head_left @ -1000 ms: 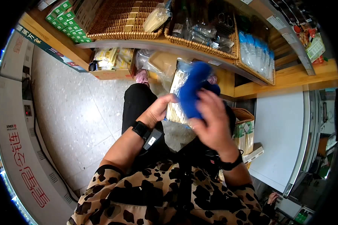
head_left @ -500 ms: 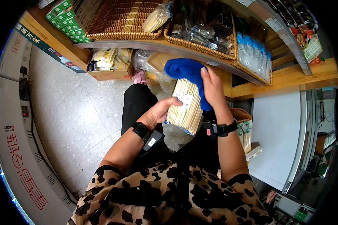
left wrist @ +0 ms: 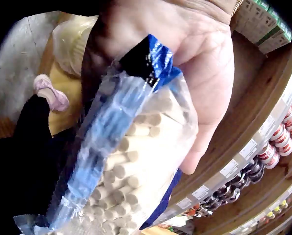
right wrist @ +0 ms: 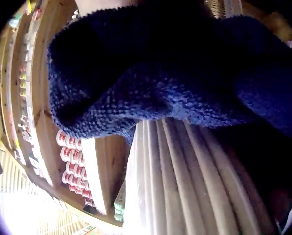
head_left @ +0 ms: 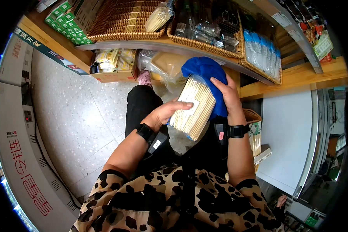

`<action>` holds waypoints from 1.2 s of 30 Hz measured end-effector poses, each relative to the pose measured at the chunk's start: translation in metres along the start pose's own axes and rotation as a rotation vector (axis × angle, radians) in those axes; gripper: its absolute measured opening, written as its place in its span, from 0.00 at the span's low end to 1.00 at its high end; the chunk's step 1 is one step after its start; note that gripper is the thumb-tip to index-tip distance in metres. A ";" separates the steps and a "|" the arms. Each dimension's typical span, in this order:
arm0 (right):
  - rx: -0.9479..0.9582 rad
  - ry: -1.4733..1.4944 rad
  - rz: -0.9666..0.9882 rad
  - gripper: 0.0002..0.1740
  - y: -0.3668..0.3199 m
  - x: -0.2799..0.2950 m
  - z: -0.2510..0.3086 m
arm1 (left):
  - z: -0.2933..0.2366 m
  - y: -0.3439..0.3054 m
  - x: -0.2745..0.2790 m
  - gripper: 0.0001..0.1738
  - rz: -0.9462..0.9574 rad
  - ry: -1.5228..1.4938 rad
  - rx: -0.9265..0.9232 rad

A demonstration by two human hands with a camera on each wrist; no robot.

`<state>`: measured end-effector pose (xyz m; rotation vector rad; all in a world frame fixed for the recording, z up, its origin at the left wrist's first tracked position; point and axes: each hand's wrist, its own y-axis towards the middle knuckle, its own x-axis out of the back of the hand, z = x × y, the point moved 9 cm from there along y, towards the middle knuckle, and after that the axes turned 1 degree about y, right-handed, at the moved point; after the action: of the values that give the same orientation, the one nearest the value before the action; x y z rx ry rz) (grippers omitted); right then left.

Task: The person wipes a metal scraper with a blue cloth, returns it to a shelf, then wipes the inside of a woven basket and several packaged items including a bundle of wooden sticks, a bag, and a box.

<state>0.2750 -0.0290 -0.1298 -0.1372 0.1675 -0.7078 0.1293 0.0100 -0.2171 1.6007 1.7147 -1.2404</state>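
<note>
A clear-wrapped pack of wooden chopsticks (head_left: 199, 120) is tilted above the person's lap. My left hand (head_left: 162, 113) grips its left side, with the thumb across the front over a white label. In the left wrist view, round stick ends show through the film beside a blue sealed edge (left wrist: 99, 139). My right hand (head_left: 230, 94) holds a blue cloth (head_left: 205, 66) around the pack's upper end and right side. In the right wrist view, the fuzzy cloth (right wrist: 136, 93) lies over the sticks and hides most of that hand.
Overhead is a wooden shelf with wicker baskets (head_left: 116, 37), one holding another stick pack (head_left: 157, 19). Below stand a carton of yellow packets (head_left: 114, 75) and a plastic-wrapped tan tray (head_left: 168, 63). A white surface (head_left: 286, 143) lies to the right, a long white appliance (head_left: 17, 154) to the left.
The blue cloth has swept over the front of the pack to its upper end and right side. The right hand has shifted slightly right; the left keeps its grip.
</note>
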 end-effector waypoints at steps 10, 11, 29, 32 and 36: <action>0.198 0.121 -0.217 0.13 -0.035 0.015 0.046 | -0.032 0.000 -0.001 0.28 -0.012 -0.207 -0.199; 0.231 -0.014 -0.166 0.15 -0.040 -0.002 0.050 | -0.036 0.002 -0.008 0.25 -0.008 -0.233 -0.225; 0.778 -1.290 0.037 0.25 -0.111 -0.099 0.044 | -0.075 -0.008 -0.040 0.27 -0.131 -0.286 -0.674; 0.913 -1.260 -0.100 0.35 -0.110 -0.081 0.049 | -0.070 -0.005 -0.045 0.23 0.147 -0.434 -0.630; 0.855 -0.836 -0.154 0.39 -0.105 -0.052 0.053 | -0.067 -0.004 -0.054 0.23 0.172 -0.543 -0.533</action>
<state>0.1802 -0.0698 -0.0538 0.3812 -0.9496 -0.7693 0.1512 0.0393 -0.1390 0.9617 1.3671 -0.9151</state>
